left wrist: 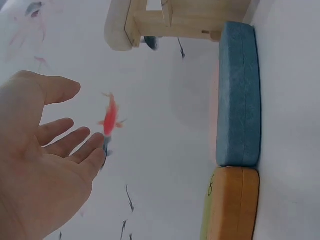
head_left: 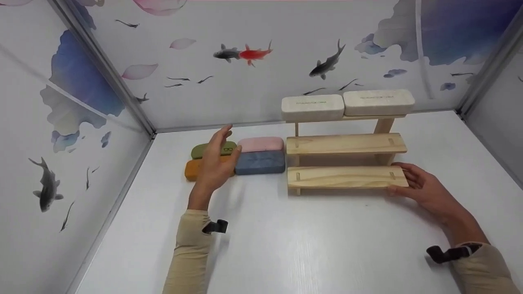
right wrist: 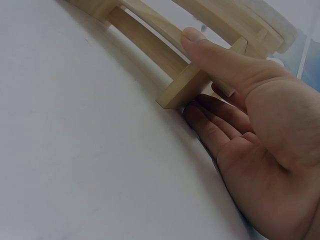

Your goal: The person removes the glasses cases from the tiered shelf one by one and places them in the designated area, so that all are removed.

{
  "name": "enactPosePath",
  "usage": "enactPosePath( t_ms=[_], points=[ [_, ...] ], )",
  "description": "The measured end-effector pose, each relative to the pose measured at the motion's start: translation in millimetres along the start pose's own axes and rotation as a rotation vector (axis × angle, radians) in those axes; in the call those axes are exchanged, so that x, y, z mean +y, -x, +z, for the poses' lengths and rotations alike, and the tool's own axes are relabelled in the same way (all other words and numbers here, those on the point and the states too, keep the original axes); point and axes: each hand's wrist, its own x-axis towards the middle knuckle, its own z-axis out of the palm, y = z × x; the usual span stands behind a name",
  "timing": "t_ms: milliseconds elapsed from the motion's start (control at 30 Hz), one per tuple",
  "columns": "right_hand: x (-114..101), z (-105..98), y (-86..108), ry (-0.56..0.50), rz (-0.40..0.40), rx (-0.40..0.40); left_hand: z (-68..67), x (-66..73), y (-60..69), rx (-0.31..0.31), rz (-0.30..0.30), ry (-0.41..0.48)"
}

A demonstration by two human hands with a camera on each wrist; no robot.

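Observation:
A three-tier wooden shelf rack [head_left: 347,177] stands at the centre right. My right hand [head_left: 429,192] grips the right end of its lowest tier, thumb at the front edge; in the right wrist view the fingers reach behind the end leg [right wrist: 185,87]. Two white glasses cases [head_left: 312,107] [head_left: 379,102] sit side by side on the top tier. Left of the rack lie a green [head_left: 200,150], a pink [head_left: 260,144], an orange [head_left: 192,169] and a blue glasses case [head_left: 260,162]. Above the green and orange ones hovers my left hand [head_left: 216,163], fingers extended, holding nothing and partly hiding them.
The white table [head_left: 286,241] meets a printed back wall [head_left: 245,94] with fish just behind the rack. A side panel [head_left: 53,163] borders the left. The rack's middle tier [head_left: 347,144] is bare wood.

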Motion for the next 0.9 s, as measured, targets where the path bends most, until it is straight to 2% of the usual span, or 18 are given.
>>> enactPosePath(
  t_ms=[233,500,633,900],
  points=[
    [-1.3,2.8,-0.1,-0.043,0.003,-0.012,11.3,11.1,-13.7,-0.043,0.058,-0.015],
    [-1.0,0.5,-2.1,-0.022,-0.017,-0.011,36.5,27.2,-39.7,-0.114,0.110,-0.056],
    [-0.8,-0.5,-2.6,-0.013,-0.020,-0.012,49.1,34.6,-51.7,-0.151,0.097,-0.062],
    [-0.9,0.3,-2.5,0.000,-0.011,-0.012,68.1,43.6,-73.7,-0.204,0.037,0.009]
  ],
)
